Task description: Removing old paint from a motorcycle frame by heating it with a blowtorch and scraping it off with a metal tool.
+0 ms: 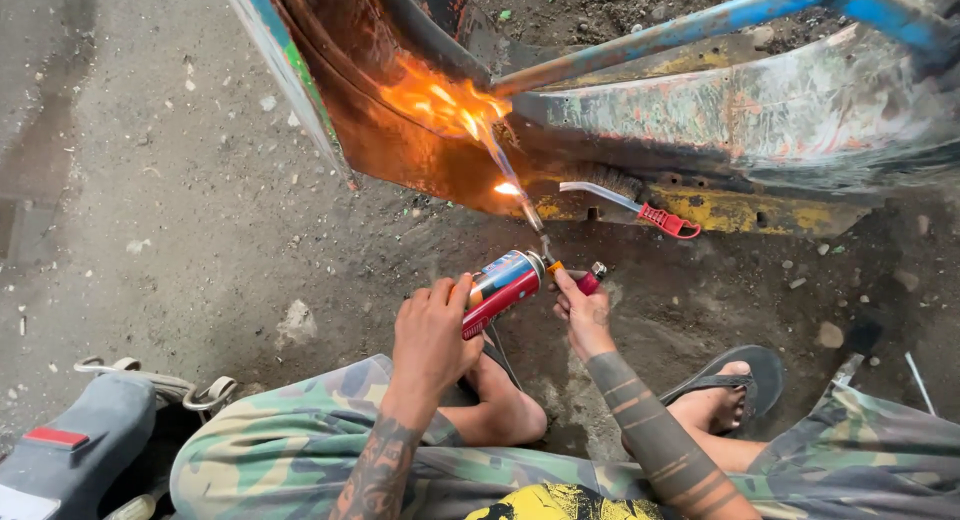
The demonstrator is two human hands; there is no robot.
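Left hand (432,332) fingers clamped on red gas can (503,288), right hand (583,313) fingers pinching red lighter (591,277); torch flame (445,105) licking rusted metal panel (400,150)

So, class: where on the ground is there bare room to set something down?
Free: the dirt ground left of the left hand, bordered by the painted metal panel. Crowded: around the torch canister, lighter in the right hand, flame and wire brush.

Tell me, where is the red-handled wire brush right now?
The wire brush lies at centre right of the head view, on the yellow edge of the rusty metal body, just above the right hand holding a red lighter.
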